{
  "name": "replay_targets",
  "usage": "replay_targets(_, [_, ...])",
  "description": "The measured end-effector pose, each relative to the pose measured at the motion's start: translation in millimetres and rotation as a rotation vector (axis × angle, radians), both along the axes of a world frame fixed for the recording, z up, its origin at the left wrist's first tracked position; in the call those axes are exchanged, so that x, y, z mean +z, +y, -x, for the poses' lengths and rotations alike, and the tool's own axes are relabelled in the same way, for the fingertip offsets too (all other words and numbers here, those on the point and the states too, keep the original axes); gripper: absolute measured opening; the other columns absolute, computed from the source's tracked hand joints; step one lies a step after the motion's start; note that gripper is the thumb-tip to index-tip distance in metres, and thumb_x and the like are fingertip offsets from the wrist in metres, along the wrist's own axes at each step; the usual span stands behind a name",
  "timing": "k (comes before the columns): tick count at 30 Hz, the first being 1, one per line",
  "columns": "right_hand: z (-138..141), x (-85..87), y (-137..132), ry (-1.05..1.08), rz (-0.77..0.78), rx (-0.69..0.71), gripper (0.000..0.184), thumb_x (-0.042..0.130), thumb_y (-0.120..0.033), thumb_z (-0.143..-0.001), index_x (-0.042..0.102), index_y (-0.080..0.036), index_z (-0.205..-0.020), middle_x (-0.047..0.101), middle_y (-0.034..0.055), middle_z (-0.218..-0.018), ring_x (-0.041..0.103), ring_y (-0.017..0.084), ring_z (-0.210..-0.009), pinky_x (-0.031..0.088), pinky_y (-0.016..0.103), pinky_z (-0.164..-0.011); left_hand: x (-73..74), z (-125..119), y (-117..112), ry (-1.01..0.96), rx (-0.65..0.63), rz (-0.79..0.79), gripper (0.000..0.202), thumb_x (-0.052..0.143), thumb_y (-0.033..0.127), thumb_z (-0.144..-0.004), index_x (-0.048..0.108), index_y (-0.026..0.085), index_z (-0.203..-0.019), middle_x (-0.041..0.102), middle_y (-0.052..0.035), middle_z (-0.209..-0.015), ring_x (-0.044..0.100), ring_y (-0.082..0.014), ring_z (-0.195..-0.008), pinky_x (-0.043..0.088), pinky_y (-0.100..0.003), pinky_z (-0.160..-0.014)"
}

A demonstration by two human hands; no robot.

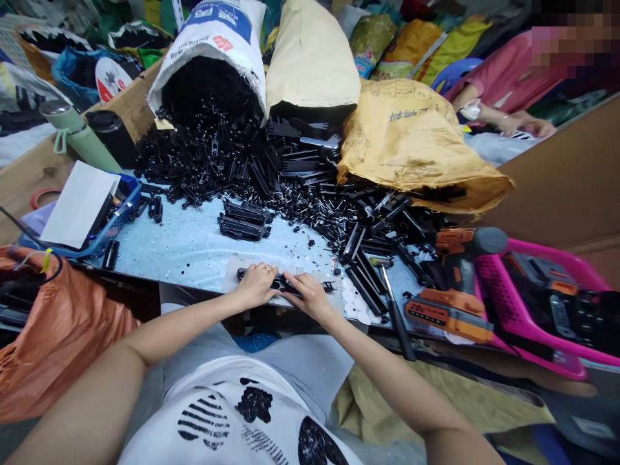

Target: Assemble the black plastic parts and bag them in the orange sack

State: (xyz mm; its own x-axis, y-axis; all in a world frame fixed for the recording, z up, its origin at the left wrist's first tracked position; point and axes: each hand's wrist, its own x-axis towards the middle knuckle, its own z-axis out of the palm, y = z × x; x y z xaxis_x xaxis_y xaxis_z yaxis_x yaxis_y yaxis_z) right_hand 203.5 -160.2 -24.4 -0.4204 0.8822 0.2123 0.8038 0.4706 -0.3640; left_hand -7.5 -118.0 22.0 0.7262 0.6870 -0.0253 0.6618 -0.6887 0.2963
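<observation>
At the table's front edge, a long black plastic part (329, 285) lies on a flat pale plate (231, 271). My left hand (258, 284) grips its left half, with the thumb pointing inward. My right hand (309, 296) presses on the middle and right half, fingers bent over it. The two thumbs nearly meet; the hands hide much of the part. Behind them sits a small stack of similar black parts (245, 221). White round discs (356, 300) lie to the right, beside a hammer (396, 316) with a black handle.
Black parts and screws (310, 210) spill from a white sack (213, 45), a cream sack (312, 58) and a yellow sack (411, 135). An orange cordless drill (450, 284) and pink basket (513, 303) stand right. Left are a blue basket (113, 223) and green flask (87, 139). Another person (508, 84) works back right.
</observation>
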Motion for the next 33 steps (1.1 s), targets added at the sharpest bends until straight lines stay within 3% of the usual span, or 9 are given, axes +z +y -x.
replay_targets(8, [-18.2, 13.2, 19.5, -0.241, -0.036, 0.246, 0.047, 0.037, -0.047, -0.094, 0.048, -0.019, -0.13, 0.061, 0.0094, -0.095, 0.055, 0.018, -0.085, 0.043, 0.028, -0.071, -4.7, 6.1, -4.8, 0.027, -0.052, -0.099, 0.05, 0.048, 0.043, -0.089, 0.043, 0.008, -0.125, 0.056, -0.0163, -0.113, 0.05, -0.0278, -0.104, 0.038, -0.039, -0.084])
replay_targets(11, [-21.2, 18.2, 16.6, -0.328, -0.173, 0.082, 0.052, 0.039, -0.058, -0.089, 0.064, -0.014, -0.099, 0.061, 0.0092, -0.081, 0.054, 0.018, -0.075, 0.039, 0.027, -0.064, -5.1, 13.8, -3.6, 0.085, -0.095, -0.229, 0.05, 0.043, 0.041, -0.092, 0.042, 0.005, -0.127, 0.058, -0.0189, -0.111, 0.053, -0.0274, -0.1, 0.04, -0.038, -0.08])
replay_targets(14, [-16.1, 33.2, 11.4, -0.268, -0.309, 0.056, 0.056, 0.041, -0.062, -0.086, 0.057, -0.015, -0.061, 0.053, 0.0047, -0.059, 0.049, 0.014, -0.058, 0.032, 0.026, -0.055, -1.1, 26.6, 3.4, 0.041, -0.108, -0.312, 0.042, 0.036, 0.041, -0.094, 0.059, 0.006, -0.098, 0.063, -0.0146, -0.084, 0.058, -0.023, -0.08, 0.042, -0.032, -0.066])
replay_targets(18, [3.0, 86.1, -2.2, 0.033, -0.257, 0.268, 0.053, 0.04, -0.056, -0.09, 0.05, -0.017, -0.056, 0.047, 0.0013, -0.052, 0.043, 0.011, -0.049, 0.026, 0.026, -0.049, 28.5, 45.8, -0.1, -0.287, -0.177, -0.386, 0.051, 0.028, 0.043, -0.096, 0.054, 0.014, -0.063, 0.055, -0.0056, -0.057, 0.053, -0.0148, -0.055, 0.036, -0.026, -0.051])
replay_targets(23, [47.6, 134.8, -34.4, 0.694, 0.055, 0.591, 0.047, 0.03, -0.049, -0.095, 0.05, -0.019, -0.064, 0.042, -0.0002, -0.05, 0.041, 0.011, -0.046, 0.028, 0.026, -0.048, 80.4, 49.7, -46.3, -0.877, -0.332, -0.026, 0.055, 0.016, 0.045, -0.098, 0.051, 0.016, -0.065, 0.051, -0.0018, -0.051, 0.047, -0.0105, -0.047, 0.035, -0.023, -0.048])
replay_targets(25, [75.8, 126.2, -45.0, 0.963, 0.066, 0.562, 0.042, 0.031, -0.049, -0.093, 0.05, -0.02, -0.069, 0.043, -0.0006, -0.052, 0.04, 0.012, -0.045, 0.031, 0.026, -0.048, 87.1, 42.9, -64.3, -1.035, -0.314, 0.039, 0.055, 0.015, 0.045, -0.097, 0.051, 0.016, -0.067, 0.051, -0.0017, -0.051, 0.048, -0.0103, -0.047, 0.036, -0.023, -0.048])
replay_targets(28, [119.8, 92.2, -44.2, 1.329, -0.104, 0.214, 0.045, 0.023, -0.06, -0.089, 0.05, -0.024, -0.094, 0.054, 0.005, -0.08, 0.055, 0.017, -0.07, 0.046, 0.033, -0.065, 75.0, 33.3, -76.1, -1.145, -0.269, -0.083, 0.056, 0.015, 0.05, -0.096, 0.057, 0.016, -0.084, 0.058, -0.0043, -0.061, 0.056, -0.0128, -0.058, 0.043, -0.024, -0.055])
replay_targets(30, [138.6, 68.8, -26.3, 1.355, -0.14, -0.038, 0.05, 0.013, -0.06, -0.089, 0.044, -0.027, -0.111, 0.051, 0.0091, -0.11, 0.054, 0.022, -0.101, 0.046, 0.042, -0.084, 55.4, 33.1, -71.0, -1.092, -0.199, -0.231, 0.06, 0.014, 0.054, -0.095, 0.058, 0.014, -0.105, 0.064, -0.0083, -0.075, 0.061, -0.0167, -0.075, 0.048, -0.027, -0.065])
replay_targets(33, [138.3, 48.8, 31.3, 1.077, -0.074, -0.082, 0.048, 0.019, -0.057, -0.09, 0.044, -0.025, -0.116, 0.046, 0.0101, -0.126, 0.044, 0.024, -0.12, 0.038, 0.046, -0.098, 19.1, 45.1, -42.3, -0.829, -0.065, -0.499, 0.071, 0.016, 0.066, -0.088, 0.054, 0.017, -0.122, 0.065, -0.0113, -0.09, 0.061, -0.0207, -0.087, 0.048, -0.031, -0.073])
